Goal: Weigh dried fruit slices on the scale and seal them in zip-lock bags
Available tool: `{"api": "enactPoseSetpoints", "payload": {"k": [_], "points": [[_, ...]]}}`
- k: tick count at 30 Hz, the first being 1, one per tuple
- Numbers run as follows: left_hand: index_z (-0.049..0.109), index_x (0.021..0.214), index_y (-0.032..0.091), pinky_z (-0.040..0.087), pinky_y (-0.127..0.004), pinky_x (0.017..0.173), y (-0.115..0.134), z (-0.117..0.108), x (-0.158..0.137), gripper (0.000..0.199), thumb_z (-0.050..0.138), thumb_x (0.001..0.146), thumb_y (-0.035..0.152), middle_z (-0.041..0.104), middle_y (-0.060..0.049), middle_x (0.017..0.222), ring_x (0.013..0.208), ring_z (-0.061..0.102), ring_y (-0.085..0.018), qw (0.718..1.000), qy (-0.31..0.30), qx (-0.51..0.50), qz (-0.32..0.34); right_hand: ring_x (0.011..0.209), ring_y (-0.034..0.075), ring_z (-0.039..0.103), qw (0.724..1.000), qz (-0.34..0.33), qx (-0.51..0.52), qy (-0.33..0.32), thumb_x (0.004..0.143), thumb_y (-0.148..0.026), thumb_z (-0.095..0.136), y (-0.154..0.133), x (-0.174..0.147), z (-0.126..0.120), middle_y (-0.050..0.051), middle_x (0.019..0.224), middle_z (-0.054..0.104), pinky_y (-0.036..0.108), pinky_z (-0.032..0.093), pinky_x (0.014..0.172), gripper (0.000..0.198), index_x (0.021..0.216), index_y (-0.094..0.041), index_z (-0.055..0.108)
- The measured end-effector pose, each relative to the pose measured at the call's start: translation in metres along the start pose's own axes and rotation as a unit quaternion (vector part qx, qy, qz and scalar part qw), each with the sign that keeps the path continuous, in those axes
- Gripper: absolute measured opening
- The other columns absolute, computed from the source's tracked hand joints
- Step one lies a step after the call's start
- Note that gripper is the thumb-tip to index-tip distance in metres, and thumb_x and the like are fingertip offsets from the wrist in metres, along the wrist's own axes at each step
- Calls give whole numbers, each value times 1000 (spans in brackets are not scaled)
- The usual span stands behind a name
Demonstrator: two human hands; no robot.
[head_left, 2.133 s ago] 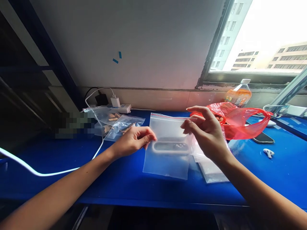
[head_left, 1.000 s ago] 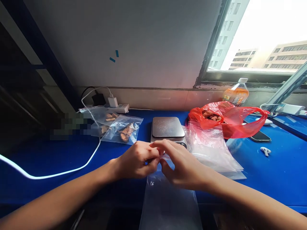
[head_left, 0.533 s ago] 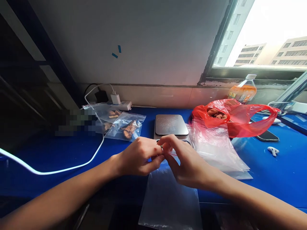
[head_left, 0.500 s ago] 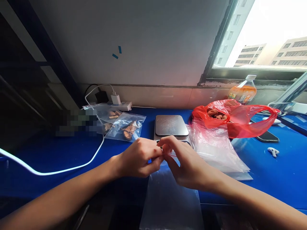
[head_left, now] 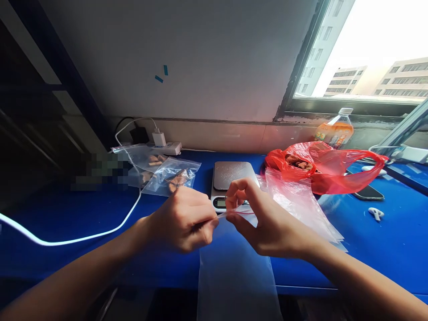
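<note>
Between my two hands hangs a clear zip-lock bag [head_left: 237, 276] with a red line along its top, its lower part dangling past the table edge. My left hand [head_left: 187, 218] is closed on the bag's upper left corner. Thumb and fingers of my right hand [head_left: 257, 214] pinch the same top edge a little to the right. The bag looks flat, with nothing visible inside. Just beyond my hands stands a kitchen scale [head_left: 234, 174] with specks on its steel plate; its display is partly covered by my fingers.
Zip-lock bags with brown dried pieces [head_left: 179, 178] lie at left, near a power strip [head_left: 170, 148] and white cable [head_left: 100, 238]. To the right are a stack of bags [head_left: 294, 200], a red plastic bag [head_left: 334, 165] of brown pieces, a bottle [head_left: 339, 129], a phone [head_left: 369, 192] and an earbud [head_left: 376, 214].
My hands, close together before, have drawn apart along the bag's top, the left moving left and slightly down. More of the red line and the scale's display now show.
</note>
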State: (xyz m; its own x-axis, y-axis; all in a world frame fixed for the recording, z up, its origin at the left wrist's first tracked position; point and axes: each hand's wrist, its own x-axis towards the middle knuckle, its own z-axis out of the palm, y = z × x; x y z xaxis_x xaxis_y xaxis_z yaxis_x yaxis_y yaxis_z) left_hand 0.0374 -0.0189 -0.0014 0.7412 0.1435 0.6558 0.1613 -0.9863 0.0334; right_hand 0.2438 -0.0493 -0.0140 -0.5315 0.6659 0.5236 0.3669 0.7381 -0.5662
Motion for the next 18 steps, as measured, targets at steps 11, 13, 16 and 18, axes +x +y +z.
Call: {"api": "enactPoseSetpoints", "payload": {"k": [11, 13, 16, 18], "points": [[45, 58, 20, 27, -28, 45, 0, -17, -4, 24, 48, 77, 6, 39, 5, 48, 44, 35, -10, 997, 14, -21, -74, 79, 12, 55, 999, 12, -34, -11, 92, -14, 49, 5, 4, -11, 1, 90, 55, 27, 46, 67, 13, 99, -21, 40], [44, 58, 19, 27, -27, 45, -1, -22, -5, 24, 48, 76, 5, 39, 5, 47, 43, 33, -9, 996, 25, -32, -85, 80, 12, 55, 999, 16, -38, -7, 91, -13, 49, 7, 4, -12, 1, 91, 55, 27, 46, 68, 15, 99, -21, 40], [44, 57, 19, 28, -26, 45, -4, -29, -6, 25, 48, 78, 5, 40, 5, 46, 43, 33, -8, 992, 48, -58, -100, 81, 12, 54, 999, 7, -35, 2, 89, -10, 50, 12, 6, -15, 1, 93, 54, 26, 47, 70, 19, 100, -21, 39], [45, 56, 19, 27, -25, 45, -6, -32, -7, 27, 48, 79, 7, 41, 5, 45, 42, 34, -8, 988, 63, -82, -110, 80, 11, 54, 999, -7, -35, 10, 90, -10, 49, 16, 7, -16, 1, 93, 53, 25, 47, 70, 18, 100, -21, 39]]}}
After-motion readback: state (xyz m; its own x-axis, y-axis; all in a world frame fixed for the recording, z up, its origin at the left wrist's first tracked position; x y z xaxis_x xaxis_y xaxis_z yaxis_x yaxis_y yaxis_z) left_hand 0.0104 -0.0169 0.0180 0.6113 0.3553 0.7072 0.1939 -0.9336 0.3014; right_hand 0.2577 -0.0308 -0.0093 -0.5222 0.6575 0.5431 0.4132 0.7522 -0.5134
